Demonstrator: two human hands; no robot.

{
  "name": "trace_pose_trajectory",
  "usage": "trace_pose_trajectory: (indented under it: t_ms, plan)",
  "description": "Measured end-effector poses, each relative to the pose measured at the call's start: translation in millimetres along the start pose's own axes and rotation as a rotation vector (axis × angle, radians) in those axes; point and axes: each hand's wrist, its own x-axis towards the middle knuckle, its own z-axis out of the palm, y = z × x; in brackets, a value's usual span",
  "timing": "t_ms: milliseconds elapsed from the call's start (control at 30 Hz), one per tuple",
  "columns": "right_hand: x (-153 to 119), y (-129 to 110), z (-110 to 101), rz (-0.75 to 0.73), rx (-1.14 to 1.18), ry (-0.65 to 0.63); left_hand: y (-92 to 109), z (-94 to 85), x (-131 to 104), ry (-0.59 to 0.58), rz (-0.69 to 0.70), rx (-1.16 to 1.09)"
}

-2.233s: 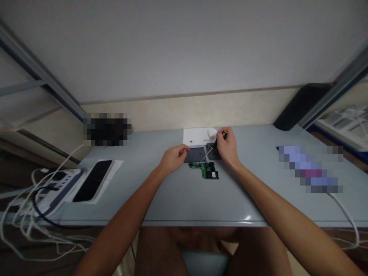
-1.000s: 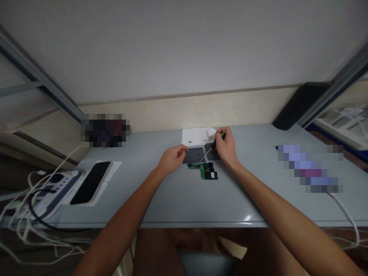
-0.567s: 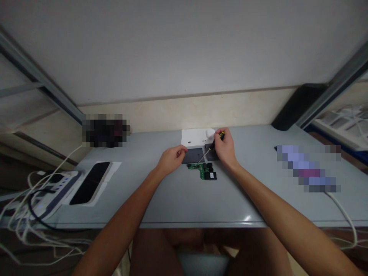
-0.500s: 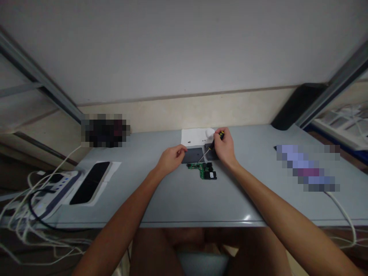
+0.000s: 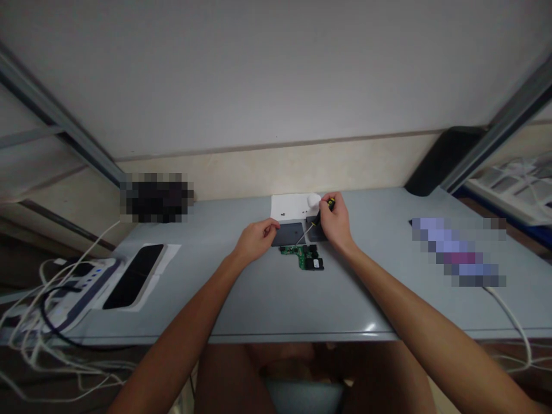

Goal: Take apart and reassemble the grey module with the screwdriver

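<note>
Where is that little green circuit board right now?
The green circuit board lies flat on the grey table, mid-view, just in front of the dark grey casing, between the left hand and the right hand.

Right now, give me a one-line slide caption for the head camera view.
Right hand holds a small screwdriver over a dark panel; left hand steadies its edge, beside a green circuit board.

Both hands [image 5: 297, 233] and screwdriver [image 5: 314, 221] barely shifted, no real change.
</note>
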Motion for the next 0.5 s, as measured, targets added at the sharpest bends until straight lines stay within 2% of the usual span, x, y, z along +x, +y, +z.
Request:
trace_pose_trajectory:
  t_ms: [500]
  plan:
    - [0.0, 0.0, 0.1, 0.007, -0.013, 0.000, 1.9, -0.8, -0.4, 0.006, 0.007, -0.009]
